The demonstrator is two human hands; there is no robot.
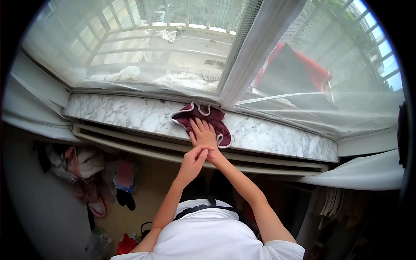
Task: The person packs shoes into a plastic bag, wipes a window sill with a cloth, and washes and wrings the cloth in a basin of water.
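Note:
A dark maroon cloth [221,125] with white trim lies bunched on the marble windowsill [130,112], close to the window frame. My right hand [203,133] rests flat on it, palm down, fingers stretched forward and slightly apart. My left hand [192,164] is nearer my body, just in front of the sill's edge. Its thumb and fingers are drawn together against my right wrist; whether anything is pinched between them is hidden.
Beyond the sill stand screened window panes [151,52], parted by a white frame [255,47]. A pale rail [130,146] runs below the sill. White curtains [368,171] hang at both sides. Clothes [86,164] hang low on the left, and a red item [126,244] lies below.

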